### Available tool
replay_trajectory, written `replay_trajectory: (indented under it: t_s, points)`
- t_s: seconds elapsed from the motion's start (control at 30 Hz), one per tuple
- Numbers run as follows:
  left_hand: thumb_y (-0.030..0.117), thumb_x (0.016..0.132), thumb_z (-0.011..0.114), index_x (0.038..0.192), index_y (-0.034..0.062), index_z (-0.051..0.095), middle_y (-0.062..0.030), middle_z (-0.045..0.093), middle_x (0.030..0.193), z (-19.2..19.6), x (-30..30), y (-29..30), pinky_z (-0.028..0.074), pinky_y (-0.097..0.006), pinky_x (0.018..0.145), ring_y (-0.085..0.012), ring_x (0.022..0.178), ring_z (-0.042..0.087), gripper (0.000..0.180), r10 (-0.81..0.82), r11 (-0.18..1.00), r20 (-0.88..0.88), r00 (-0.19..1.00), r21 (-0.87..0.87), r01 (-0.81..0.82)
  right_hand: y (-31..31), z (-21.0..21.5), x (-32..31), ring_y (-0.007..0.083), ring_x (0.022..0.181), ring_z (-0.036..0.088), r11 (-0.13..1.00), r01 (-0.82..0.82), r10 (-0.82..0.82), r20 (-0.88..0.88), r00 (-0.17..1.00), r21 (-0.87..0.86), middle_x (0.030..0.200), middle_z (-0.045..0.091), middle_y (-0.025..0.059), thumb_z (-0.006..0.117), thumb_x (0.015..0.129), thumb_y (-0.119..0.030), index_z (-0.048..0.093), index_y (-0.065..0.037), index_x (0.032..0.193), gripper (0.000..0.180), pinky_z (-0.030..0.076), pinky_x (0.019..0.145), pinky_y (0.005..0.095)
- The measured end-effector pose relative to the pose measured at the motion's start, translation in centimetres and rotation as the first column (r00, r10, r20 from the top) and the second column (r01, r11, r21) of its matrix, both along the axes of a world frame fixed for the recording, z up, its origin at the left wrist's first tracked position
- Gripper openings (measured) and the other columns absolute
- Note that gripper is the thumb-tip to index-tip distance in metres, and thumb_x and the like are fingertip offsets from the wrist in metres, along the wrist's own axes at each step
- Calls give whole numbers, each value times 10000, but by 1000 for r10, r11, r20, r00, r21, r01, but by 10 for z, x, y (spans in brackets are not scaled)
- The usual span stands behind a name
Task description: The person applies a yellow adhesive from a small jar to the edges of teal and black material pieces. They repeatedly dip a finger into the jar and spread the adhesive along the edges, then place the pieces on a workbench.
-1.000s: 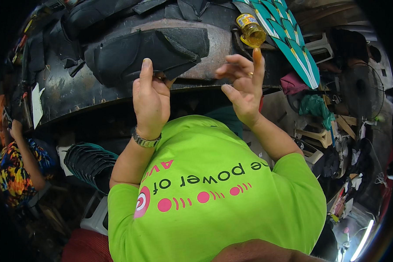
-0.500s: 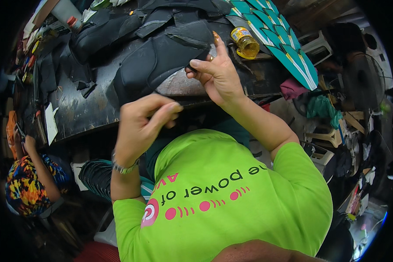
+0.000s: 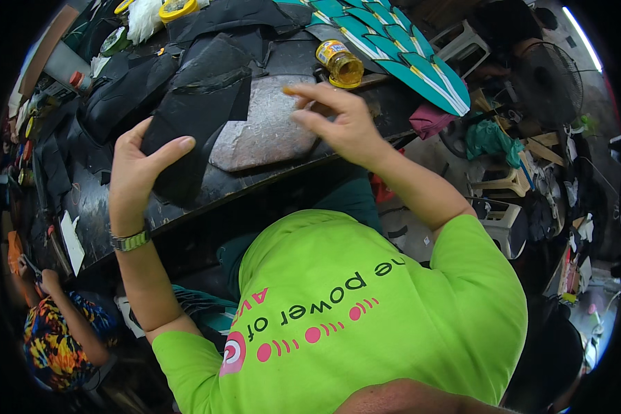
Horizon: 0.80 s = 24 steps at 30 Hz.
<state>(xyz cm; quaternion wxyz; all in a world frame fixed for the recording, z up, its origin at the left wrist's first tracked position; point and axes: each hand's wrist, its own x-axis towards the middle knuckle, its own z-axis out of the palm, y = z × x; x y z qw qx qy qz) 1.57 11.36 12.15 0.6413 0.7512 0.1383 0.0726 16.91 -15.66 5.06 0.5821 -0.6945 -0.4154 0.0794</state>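
My left hand (image 3: 141, 169) grips the edge of a black, leather-like shoe upper piece (image 3: 196, 121), its thumb on the near face and fingers partly hidden behind. The piece is folded over, with its lower end by the table's near edge. My right hand (image 3: 341, 124) hovers over a flat grey slab (image 3: 272, 131), fingers apart and nothing seen in them. Amber glue-like stuff coats the tip of its index finger. Beyond that hand, a glass jar (image 3: 343, 67) of amber paste stands tilted in the picture.
Teal pieces with white stripes (image 3: 421, 76) overlap in rows at the far right. More black pieces (image 3: 121, 93) cover the table's left side. A yellow-rimmed tub (image 3: 178, 10) stands at the back. At lower left sits another person in a colourful patterned top (image 3: 62, 338).
My left hand has moved left and taken hold of the black upper piece, which has shifted left, baring more of the slab. My right hand's raised index finger has come down. The view has shifted.
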Motion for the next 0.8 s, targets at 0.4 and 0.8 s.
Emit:
replay_trajectory:
  t_s: [0.4, 0.8]
  points:
    - [43, 801, 728, 1095, -42, 641, -84, 698, 940, -9, 16, -3, 589, -258, 702, -131, 752, 688, 319, -99, 930, -10, 995, -357, 89, -40, -11, 62, 398, 901, 673, 513, 506, -172, 494, 852, -694, 972, 696, 218, 609, 821, -145, 523, -164, 1342, 528, 525, 773, 515]
    - [51, 783, 727, 1097, -43, 640, -103, 697, 982, -20, 9, 4, 587, -274, 767, -148, 799, 691, 339, -87, 898, -17, 996, -434, 71, -9, 37, 4, 89, 812, 550, 998, -47, 45, 49, 998, 35, 1060, 583, 30, 577, 842, 85, 694, -67, 1169, 380, 446, 735, 231]
